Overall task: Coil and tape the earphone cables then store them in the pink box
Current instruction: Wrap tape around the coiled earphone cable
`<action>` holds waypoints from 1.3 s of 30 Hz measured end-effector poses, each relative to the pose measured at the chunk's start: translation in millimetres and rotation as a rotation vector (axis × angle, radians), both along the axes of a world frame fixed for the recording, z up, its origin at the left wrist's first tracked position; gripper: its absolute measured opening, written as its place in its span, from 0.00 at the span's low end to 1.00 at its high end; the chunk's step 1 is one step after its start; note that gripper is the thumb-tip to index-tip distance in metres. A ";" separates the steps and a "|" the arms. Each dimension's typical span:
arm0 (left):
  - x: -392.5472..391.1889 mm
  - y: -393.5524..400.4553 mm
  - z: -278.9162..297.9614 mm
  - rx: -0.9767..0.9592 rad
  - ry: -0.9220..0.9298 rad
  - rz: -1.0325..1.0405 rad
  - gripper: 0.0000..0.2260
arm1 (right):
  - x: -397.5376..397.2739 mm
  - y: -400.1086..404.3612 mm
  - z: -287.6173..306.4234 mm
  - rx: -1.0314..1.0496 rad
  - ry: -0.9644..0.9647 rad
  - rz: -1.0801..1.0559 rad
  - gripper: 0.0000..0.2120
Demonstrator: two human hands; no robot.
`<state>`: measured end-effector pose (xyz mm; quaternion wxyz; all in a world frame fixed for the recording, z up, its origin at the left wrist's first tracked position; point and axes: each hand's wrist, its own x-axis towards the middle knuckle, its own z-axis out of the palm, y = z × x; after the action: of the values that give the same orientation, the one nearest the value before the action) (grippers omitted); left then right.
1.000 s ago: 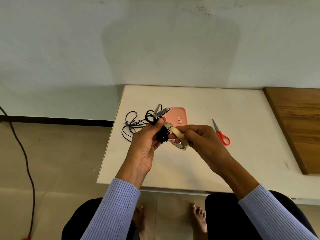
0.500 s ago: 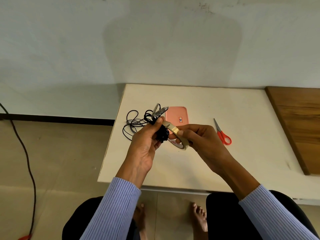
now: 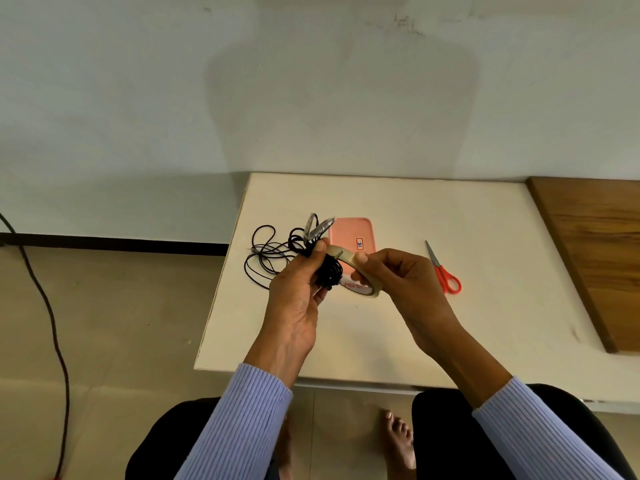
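Observation:
My left hand [image 3: 298, 299] pinches a black coiled earphone cable [image 3: 330, 271] above the white table [image 3: 381, 334]. My right hand [image 3: 401, 278] holds a beige tape roll [image 3: 363, 282] right beside the coil, thumb on its rim. A strip of tape runs from the roll toward the coil. Behind my hands lies the pink box [image 3: 353, 233], closed, with a small sticker on its lid. More black earphone cables [image 3: 266, 254] lie loose on the table to the left of the box, with two silvery taped pieces [image 3: 318, 228] sticking up near them.
Red-handled scissors [image 3: 445, 271] lie on the table to the right of my hands. A brown wooden board [image 3: 595, 258] covers the table's right side. A dark cord [image 3: 45, 306] trails across the floor at left. My knees and bare feet show below the table's front edge.
Both hands keep their hold on the coil and the roll and have hardly shifted. The view tilted down slightly.

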<state>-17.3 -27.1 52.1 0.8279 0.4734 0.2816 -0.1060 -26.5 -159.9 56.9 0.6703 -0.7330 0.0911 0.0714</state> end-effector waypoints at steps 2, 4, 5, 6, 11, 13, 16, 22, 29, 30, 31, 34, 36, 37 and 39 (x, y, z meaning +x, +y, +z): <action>-2.2 -3.0 0.3 -0.049 -0.023 0.028 0.03 | -0.3 -0.3 -1.5 -0.123 0.016 -0.155 0.15; -4.1 -5.5 1.3 -0.067 -0.062 0.022 0.04 | -0.5 -2.8 0.0 -0.174 0.140 -0.228 0.20; -5.3 -6.5 1.9 -0.067 -0.079 0.008 0.04 | -1.1 -4.9 1.1 -0.122 0.239 -0.217 0.21; -6.7 -6.9 2.3 -0.063 -0.094 -0.007 0.05 | -2.4 -7.6 1.2 -0.021 0.331 -0.188 0.20; -14.9 -0.3 2.3 0.005 -0.071 -0.201 0.07 | -4.6 -19.0 2.0 0.652 0.344 -0.307 0.08; -18.4 4.4 1.9 0.132 -0.009 -0.261 0.09 | -3.1 -21.6 3.1 0.637 0.268 -0.335 0.10; -22.0 14.4 2.1 0.384 -0.016 -0.158 0.09 | -2.0 -22.5 6.0 0.353 0.164 -0.260 0.17; -18.5 12.9 8.4 0.307 -0.063 -0.293 0.06 | -6.7 -12.1 3.9 0.089 0.057 -0.016 0.07; -8.8 15.2 6.9 0.292 -0.035 -0.222 0.05 | -5.7 -8.8 1.9 0.149 0.113 0.136 0.10; -8.6 16.2 7.4 0.289 -0.041 -0.219 0.05 | -5.3 -10.7 2.7 0.185 0.139 0.151 0.11; -8.5 16.8 7.7 0.291 -0.052 -0.215 0.05 | -4.9 -12.3 3.0 0.199 0.162 0.167 0.11; -9.2 16.7 9.7 0.320 -0.093 -0.213 0.05 | -5.6 -13.3 0.6 0.084 0.183 0.219 0.08; -10.0 14.9 11.8 0.338 -0.125 -0.202 0.04 | -6.0 -10.4 -1.7 0.022 0.191 0.221 0.09; -10.5 13.8 12.3 0.349 -0.148 -0.198 0.04 | -5.7 -8.4 -2.3 0.018 0.194 0.209 0.10; -11.0 11.6 12.6 0.378 -0.198 -0.194 0.04 | -5.0 -5.7 -2.6 0.020 0.183 0.179 0.12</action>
<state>-28.2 -15.5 64.7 0.7341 0.6528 0.1669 -0.0836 -31.5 -165.6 54.3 0.6574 -0.7219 0.0856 0.1985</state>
